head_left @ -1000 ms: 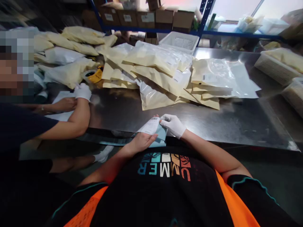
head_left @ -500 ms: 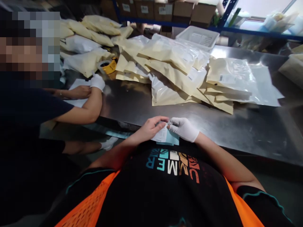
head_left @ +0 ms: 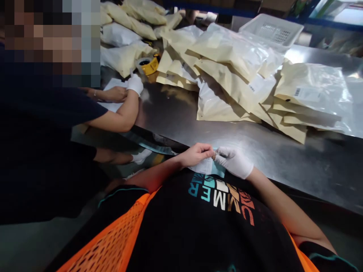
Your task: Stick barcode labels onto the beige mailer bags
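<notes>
Left hand: our bare left hand [head_left: 195, 154] sits at the near edge of the steel table [head_left: 297, 158], fingers pinched together on the top edge of the label sheet [head_left: 205, 166].

Right hand: our gloved right hand [head_left: 234, 161] meets it from the other side, fingertips closed on that same edge, so both hands are clamped on one little spot.

Label sheet: small white label on a light blue backing, held right against our stomach, just off the table's edge. Most of it is hidden under our hands, so we can't say how much is peeled.

What could go wrong: honestly we'd guess the glove is the weak link. If the sticky side touches it, the label may cling, curl back on itself or crease. Pulling unevenly from such a tiny pinch could tear the corner too. And since we're holding it past the table's edge, a slip probably drops it to the floor.

Pouch pile: cream pouches [head_left: 227, 71] are heaped well away across the table, some with labels on already.

Neighbour: the co-worker's gloved hand [head_left: 135, 84] and bare hand [head_left: 115, 94] press on white paper to our left, near a yellow tape dispenser [head_left: 149, 65].

Back there: a white basket [head_left: 272, 32] behind the pile.
</notes>
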A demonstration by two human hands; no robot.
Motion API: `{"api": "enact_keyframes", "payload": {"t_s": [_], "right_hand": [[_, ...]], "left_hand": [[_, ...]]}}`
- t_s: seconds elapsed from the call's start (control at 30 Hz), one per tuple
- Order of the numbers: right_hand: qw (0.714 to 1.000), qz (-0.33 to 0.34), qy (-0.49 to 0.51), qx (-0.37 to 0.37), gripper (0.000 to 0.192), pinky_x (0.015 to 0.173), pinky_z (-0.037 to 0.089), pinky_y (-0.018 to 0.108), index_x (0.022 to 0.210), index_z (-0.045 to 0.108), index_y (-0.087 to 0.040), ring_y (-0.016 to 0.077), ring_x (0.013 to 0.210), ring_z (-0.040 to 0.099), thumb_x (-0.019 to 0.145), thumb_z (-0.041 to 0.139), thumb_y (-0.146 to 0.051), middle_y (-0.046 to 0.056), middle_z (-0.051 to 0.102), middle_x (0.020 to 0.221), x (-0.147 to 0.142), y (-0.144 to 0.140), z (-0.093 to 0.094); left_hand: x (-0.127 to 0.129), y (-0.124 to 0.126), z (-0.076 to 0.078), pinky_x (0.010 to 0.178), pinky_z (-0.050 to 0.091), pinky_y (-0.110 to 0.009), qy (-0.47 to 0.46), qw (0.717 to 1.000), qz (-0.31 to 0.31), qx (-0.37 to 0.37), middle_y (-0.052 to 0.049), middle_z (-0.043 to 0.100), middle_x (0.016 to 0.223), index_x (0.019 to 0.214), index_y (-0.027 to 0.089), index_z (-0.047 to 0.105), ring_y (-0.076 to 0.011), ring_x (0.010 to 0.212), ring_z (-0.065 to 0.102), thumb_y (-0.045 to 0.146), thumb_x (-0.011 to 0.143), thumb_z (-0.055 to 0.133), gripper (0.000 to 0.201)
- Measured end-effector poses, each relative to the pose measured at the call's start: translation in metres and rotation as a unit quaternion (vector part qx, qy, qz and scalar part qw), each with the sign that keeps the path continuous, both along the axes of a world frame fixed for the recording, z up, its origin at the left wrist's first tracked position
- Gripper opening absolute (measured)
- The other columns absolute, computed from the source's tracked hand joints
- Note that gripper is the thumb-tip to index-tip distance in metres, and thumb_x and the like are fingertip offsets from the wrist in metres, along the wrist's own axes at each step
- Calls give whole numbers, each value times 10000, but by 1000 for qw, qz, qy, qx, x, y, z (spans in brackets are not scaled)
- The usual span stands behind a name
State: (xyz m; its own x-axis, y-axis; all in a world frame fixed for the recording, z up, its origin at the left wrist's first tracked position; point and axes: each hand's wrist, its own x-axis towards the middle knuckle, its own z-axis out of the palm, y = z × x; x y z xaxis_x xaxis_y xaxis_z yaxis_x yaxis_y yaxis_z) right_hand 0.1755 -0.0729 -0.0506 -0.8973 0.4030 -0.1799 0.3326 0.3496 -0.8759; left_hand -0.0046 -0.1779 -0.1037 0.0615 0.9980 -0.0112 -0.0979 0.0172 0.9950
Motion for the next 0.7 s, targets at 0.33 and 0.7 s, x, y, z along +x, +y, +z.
{"api": "enact_keyframes", "payload": {"t_s": [0.33, 0.7], "right_hand": [[998, -8, 35, 55, 541, 621, 453, 269, 689, 640, -203, 134, 630, 518, 990, 644, -652, 5, 576, 668, 7, 3, -5], [993, -1, 63, 99, 534, 625, 456, 301, 675, 633, -210, 164, 632, 539, 1043, 584, -594, 25, 592, 649, 9, 1, -9]], "left_hand": [[9, 3, -8, 792, 427, -309, -85, 996, 6, 5, -51, 680, 796, 785, 146, 711, -171, 786, 574, 784, 835, 757, 642], [8, 4, -7, 787, 431, -320, -84, 996, 6, -19, -52, 682, 776, 762, 149, 716, -176, 762, 565, 854, 740, 785, 709]]}}
